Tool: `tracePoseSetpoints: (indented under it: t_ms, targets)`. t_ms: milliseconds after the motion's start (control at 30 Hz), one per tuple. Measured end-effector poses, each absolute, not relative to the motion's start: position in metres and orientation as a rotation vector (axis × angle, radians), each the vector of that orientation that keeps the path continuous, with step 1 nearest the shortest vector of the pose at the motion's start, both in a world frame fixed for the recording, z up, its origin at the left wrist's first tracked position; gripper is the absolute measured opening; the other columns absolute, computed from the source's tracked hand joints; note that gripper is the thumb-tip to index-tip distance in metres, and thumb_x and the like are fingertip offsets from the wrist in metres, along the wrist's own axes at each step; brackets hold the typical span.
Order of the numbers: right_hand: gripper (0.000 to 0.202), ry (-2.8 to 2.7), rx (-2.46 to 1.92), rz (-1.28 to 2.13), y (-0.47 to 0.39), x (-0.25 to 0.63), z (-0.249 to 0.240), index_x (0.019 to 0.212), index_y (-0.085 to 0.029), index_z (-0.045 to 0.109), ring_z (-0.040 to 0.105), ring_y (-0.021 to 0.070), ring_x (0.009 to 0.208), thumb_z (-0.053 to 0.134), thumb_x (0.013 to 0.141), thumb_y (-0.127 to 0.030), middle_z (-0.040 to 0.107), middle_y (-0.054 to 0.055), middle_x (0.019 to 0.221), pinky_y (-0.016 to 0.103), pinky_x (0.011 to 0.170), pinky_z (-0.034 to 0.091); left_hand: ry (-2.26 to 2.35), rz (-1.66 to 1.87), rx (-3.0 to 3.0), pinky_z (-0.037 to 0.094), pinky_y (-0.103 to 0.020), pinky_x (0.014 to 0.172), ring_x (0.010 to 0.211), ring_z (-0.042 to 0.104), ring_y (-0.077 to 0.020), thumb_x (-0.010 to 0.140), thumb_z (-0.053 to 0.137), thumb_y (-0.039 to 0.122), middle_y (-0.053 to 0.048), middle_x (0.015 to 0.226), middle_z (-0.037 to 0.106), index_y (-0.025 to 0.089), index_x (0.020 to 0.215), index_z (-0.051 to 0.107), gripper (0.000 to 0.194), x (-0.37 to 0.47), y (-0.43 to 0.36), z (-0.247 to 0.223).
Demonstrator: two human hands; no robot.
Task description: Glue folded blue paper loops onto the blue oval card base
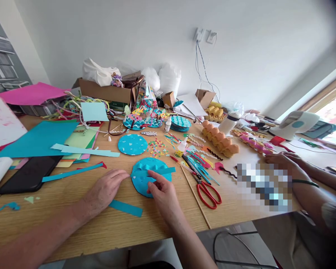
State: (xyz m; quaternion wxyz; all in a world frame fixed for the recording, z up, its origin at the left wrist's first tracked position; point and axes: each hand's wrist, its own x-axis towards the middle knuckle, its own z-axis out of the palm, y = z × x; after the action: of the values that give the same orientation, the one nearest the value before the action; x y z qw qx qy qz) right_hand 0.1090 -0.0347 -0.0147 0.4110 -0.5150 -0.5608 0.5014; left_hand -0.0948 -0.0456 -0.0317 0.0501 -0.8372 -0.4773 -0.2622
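A round blue paper-covered disc (141, 188) lies on the table in front of me, with raised paper loops on its far side. Across it runs a blue paper strip (168, 170). My left hand (106, 190) rests at the disc's left edge, fingers pressed together; its thumb and whatever it pinches are hidden. Over the disc, my right hand (165, 194) has its index fingertip on the strip, with the thumb held apart below. Another blue strip (127, 208) lies beside my left wrist. Red-handled scissors (208, 194) are to the right of the disc.
A speckled blue disc (132, 144), a glue bottle (180, 148) and confetti (157, 147) sit behind. A phone (29, 177) and coloured paper (39, 138) are on the left. A wooden stick (196, 198) and egg carton (220, 140) stand right, near another person's hand (282, 164).
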Motion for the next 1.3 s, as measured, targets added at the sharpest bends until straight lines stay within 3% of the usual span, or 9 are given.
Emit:
tracePoseSetpoints:
  t_ms: [567, 900, 1300]
  targets:
    - [0.041, -1.599, -1.356, 0.991, -0.033, 0.115, -0.024, 0.11, -0.015, 0.066, 0.053, 0.0145, 0.059, 0.051, 0.073, -0.024, 0.062, 0.002, 0.063, 0.023, 0.051, 0.04, -1.406, -0.73, -2.613, 0.052, -0.033, 0.087, 0.099, 0.061, -0.0188, 0.084, 0.027, 0.008, -0.009, 0.105, 0.067, 0.014, 0.107, 0.064, 0.044, -0.093, -0.044, -0.033]
    - [0.045, -1.46, -1.24, 1.223, -0.035, 0.109, -0.017, 0.114, -0.012, 0.063, 0.051, 0.0127, 0.053, 0.051, 0.073, -0.027, 0.054, -0.002, 0.056, 0.023, 0.051, 0.042, -1.491, -0.812, -2.574, 0.052, -0.031, 0.088, 0.101, 0.061, -0.0178, 0.084, 0.026, 0.007, -0.01, 0.108, 0.065, 0.014, 0.11, 0.061, 0.045, -0.093, -0.044, -0.032]
    - [0.04, -1.719, -1.382, 0.898, -0.033, 0.114, -0.022, 0.11, -0.016, 0.066, 0.055, 0.0157, 0.062, 0.05, 0.075, -0.022, 0.065, 0.005, 0.073, 0.025, 0.057, 0.042, -1.464, -0.76, -2.618, 0.052, -0.032, 0.087, 0.099, 0.061, -0.0177, 0.083, 0.027, 0.008, -0.008, 0.108, 0.065, 0.016, 0.11, 0.062, 0.045, -0.093, -0.044, -0.034]
